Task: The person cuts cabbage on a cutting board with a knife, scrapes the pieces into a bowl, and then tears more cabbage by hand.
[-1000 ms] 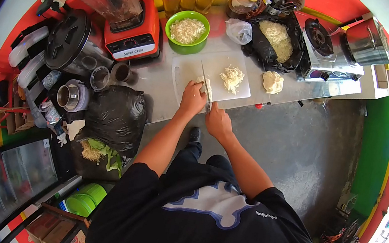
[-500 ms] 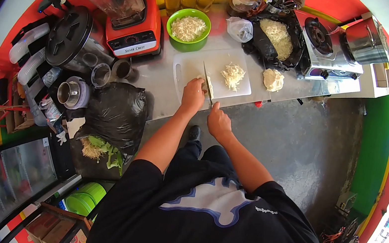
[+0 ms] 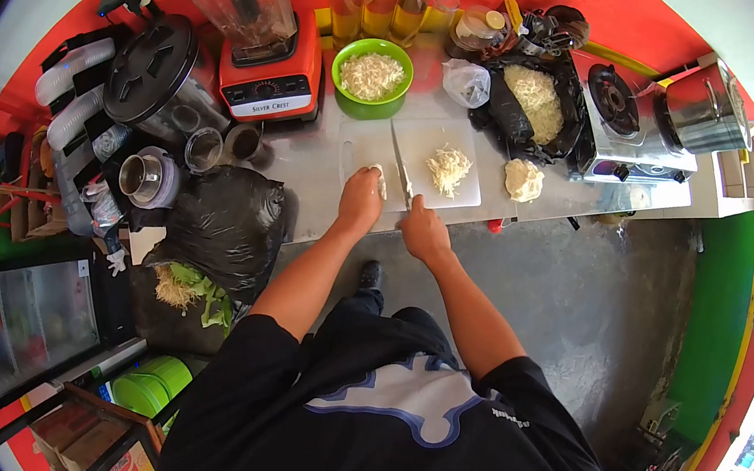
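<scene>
Holding a long, slim metal knife (image 3: 398, 154) by its near end, the right grip (image 3: 426, 230) is wrapped snugly round the handle, blade pointing away from the person over a flat, white, rectangular cutting board (image 3: 360, 153). Left grip (image 3: 362, 199) looks pinched onto a small, pale, elongated chunk (image 3: 381, 183) at the board's near side, left of the blade, though from where I'm standing the fingertips are mostly tucked out of sight. Can't tell what the chunk is, but I'd bet it's light, firm-ish and maybe damp, so slippery; best held from its left side, fingertips curled. Knife's probably stiff and light, so handle only, obviously. A loose pile of cream-coloured shreds (image 3: 448, 170) sits right of the blade, likely soft, so scoop those. Further right, a rounded cream-coloured lump (image 3: 524, 180) rests on the shiny grey metal desk (image 3: 307, 196), off the board.
</scene>
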`<action>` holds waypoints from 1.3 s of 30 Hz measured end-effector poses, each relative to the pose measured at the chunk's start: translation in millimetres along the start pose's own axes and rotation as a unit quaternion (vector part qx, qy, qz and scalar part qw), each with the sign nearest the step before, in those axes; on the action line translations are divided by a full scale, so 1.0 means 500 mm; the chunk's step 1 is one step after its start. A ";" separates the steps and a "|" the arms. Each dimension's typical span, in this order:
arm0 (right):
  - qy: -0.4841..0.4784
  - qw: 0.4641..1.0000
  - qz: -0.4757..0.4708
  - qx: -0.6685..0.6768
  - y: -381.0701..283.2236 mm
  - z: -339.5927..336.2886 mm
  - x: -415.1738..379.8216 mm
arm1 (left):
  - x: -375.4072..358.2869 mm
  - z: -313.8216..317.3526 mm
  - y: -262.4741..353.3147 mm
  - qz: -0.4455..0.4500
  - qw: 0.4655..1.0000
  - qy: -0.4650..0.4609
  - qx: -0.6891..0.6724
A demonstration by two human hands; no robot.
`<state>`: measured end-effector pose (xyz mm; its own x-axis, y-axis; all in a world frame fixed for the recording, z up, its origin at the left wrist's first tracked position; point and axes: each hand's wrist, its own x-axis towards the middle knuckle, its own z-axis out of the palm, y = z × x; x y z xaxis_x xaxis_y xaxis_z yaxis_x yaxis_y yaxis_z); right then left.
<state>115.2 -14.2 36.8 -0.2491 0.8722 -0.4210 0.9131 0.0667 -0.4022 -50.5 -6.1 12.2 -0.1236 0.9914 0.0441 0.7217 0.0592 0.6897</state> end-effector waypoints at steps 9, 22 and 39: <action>0.045 0.996 0.046 0.059 0.070 -0.008 -0.050 | 0.007 0.047 0.063 0.022 0.999 0.031 -0.021; 0.030 0.999 0.011 0.030 0.074 -0.010 -0.046 | 0.004 0.058 0.043 0.128 0.988 -0.087 0.019; 0.026 0.995 0.013 -0.093 0.026 -0.039 -0.003 | -0.034 0.053 0.040 0.133 0.991 -0.019 -0.018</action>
<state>133.8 -5.1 48.2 -0.2116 0.8982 -0.3853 0.9643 0.1276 -0.2322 -15.9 -18.8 6.0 0.0940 0.9750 0.2011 0.7011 -0.2083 0.6820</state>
